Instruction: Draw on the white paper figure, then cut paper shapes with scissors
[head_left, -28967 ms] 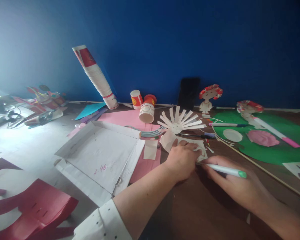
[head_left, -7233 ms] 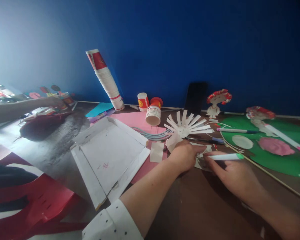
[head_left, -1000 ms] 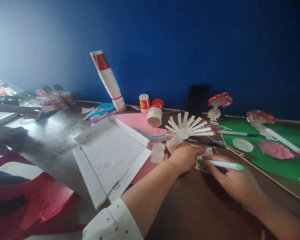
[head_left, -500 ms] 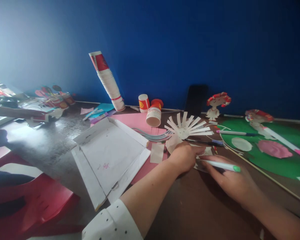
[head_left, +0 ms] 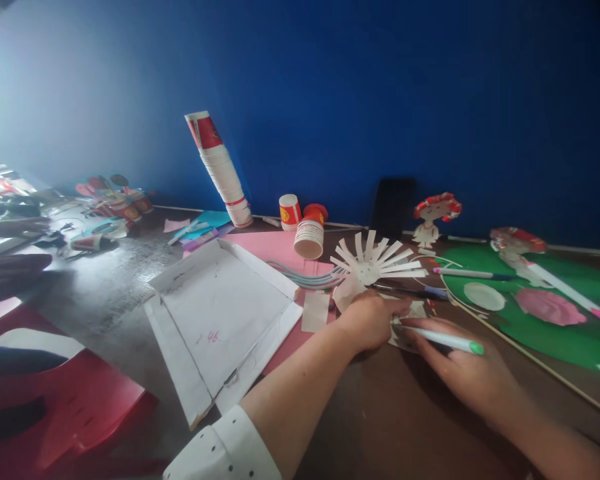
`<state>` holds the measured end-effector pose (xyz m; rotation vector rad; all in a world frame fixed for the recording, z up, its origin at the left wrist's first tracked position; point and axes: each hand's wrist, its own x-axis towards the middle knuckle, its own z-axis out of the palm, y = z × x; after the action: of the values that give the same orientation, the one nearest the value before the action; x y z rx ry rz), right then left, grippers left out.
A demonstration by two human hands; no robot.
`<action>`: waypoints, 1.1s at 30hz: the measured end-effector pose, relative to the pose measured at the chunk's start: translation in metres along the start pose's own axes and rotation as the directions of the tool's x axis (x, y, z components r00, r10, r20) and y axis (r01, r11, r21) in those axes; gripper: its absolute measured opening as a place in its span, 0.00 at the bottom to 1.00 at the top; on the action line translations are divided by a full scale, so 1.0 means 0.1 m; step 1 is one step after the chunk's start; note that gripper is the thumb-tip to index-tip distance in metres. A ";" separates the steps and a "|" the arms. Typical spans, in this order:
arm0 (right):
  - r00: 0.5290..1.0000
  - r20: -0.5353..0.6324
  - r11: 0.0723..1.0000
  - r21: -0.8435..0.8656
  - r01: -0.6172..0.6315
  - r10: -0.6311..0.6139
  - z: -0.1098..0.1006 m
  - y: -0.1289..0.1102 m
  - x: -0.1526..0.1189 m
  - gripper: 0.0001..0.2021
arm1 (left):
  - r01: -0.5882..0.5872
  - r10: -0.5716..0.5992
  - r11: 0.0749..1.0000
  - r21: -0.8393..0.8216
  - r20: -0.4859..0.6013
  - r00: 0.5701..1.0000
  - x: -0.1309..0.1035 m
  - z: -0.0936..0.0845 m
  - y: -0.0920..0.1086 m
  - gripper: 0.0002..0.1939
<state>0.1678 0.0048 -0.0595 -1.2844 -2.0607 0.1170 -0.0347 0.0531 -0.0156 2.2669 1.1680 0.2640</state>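
Note:
My right hand (head_left: 467, 367) is closed around a white marker (head_left: 440, 339) with a green end; its tip points down at a small piece of pale paper (head_left: 401, 339) on the table. Fingers curled, my left hand (head_left: 371, 320) holds that paper at its upper left, the index finger reaching toward the marker tip. Both hands cover part of the paper, so any marks on it are hidden. Just beyond my left hand lies a paper cup cut into spread white strips (head_left: 367, 270). A dark pen (head_left: 410, 291) lies close behind the fingers.
An upturned white box lid (head_left: 230, 313) lies left of my arm. Stacked paper cups (head_left: 223, 173) lean on the blue wall, near a phone (head_left: 391, 205) and a paper doll (head_left: 427, 233). Green paper (head_left: 520, 320) spreads at right. Another person's hand (head_left: 13, 267) shows at far left.
The view has shifted slightly, so most things sit a little lower. My hands keep nearly the same pose at the paper. At far left, the other person's hands have moved and a cup lies uncovered.

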 end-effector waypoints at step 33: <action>0.993 -0.071 0.995 -0.058 0.086 -0.090 0.04 0.06 -0.01 0.16 | 0.062 -0.065 0.995 0.073 0.034 0.997 -0.03 -0.06 0.07 0.34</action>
<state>0.1707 0.0084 -0.0656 -1.2097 -2.0664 -0.0261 -0.0343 0.0499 -0.0063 2.2819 1.2464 0.1572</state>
